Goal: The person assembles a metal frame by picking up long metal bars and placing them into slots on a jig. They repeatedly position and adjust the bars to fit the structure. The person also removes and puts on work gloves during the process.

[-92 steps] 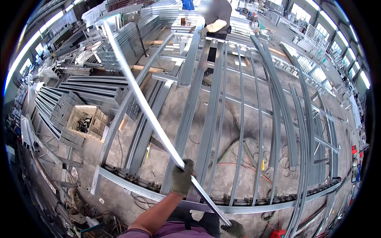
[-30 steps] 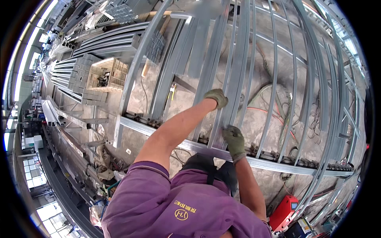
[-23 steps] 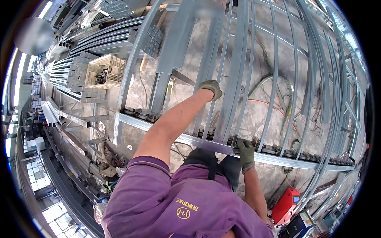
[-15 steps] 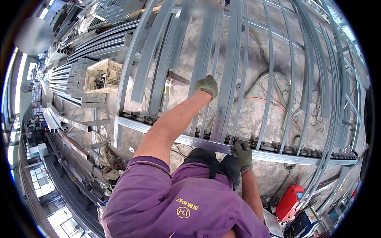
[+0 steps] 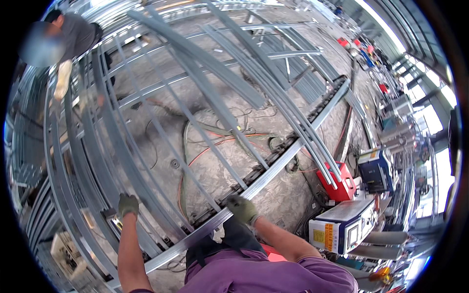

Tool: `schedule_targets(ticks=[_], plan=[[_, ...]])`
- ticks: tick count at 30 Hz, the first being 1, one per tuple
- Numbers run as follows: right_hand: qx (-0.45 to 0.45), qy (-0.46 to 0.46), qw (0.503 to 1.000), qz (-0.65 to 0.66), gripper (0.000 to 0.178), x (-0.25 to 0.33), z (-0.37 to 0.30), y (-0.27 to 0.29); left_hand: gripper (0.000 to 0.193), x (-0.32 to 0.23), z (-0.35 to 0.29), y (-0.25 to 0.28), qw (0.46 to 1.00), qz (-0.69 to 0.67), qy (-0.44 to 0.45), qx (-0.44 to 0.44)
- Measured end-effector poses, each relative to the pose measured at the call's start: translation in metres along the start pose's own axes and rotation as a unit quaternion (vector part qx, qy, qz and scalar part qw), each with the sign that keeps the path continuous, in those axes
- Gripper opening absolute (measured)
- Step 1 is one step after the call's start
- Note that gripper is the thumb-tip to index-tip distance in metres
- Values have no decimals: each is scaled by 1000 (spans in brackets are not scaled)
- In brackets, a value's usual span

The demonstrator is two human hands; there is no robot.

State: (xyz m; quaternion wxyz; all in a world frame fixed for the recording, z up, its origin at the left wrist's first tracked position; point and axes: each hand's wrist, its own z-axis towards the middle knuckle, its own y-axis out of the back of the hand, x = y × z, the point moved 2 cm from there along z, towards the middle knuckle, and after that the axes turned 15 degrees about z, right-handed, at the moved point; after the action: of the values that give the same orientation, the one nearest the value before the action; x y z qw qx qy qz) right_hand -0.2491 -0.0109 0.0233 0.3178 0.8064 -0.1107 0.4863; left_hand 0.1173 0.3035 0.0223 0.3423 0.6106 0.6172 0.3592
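Observation:
A row of long grey metal channels runs away from me, their near ends set against a front rail lined with small dark clamps. My left hand, in a green glove, is on one channel at the left, its fingers curled in over the metal. Over the front rail, by the clamps, is my right hand, gloved too; it is blurred and its fingers are not clear. A small bright object shows just below my left hand, too small to name.
Loose channels lie slantwise over the frame, and several thin ones jut past the rail at right. Hoses and cables coil on the floor. A red machine and a white-blue machine stand right. Another person bends at far left.
My view has swung to the right, bringing the machines and the other person into sight. My left hand is nearer my body, and my right hand still hovers at or touches the front rail.

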Motion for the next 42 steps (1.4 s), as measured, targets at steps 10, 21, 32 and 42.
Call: schedule_targets(ticks=[10, 21, 32, 42], plan=[[-314, -160, 876, -328, 64, -105, 74, 328, 35, 23, -125, -87, 934, -327, -61, -130], [-275, -188, 854, -399, 139, -131, 112, 419, 24, -80, -178, -138, 940, -271, -184, -99], [-284, -127, 856, -413, 77, -149, 117, 411, 35, -135, -213, -135, 965, -207, -153, -50], [-106, -140, 958, -229, 52, -149, 77, 376, 41, -218, -224, -127, 926, -294, -238, 12]])
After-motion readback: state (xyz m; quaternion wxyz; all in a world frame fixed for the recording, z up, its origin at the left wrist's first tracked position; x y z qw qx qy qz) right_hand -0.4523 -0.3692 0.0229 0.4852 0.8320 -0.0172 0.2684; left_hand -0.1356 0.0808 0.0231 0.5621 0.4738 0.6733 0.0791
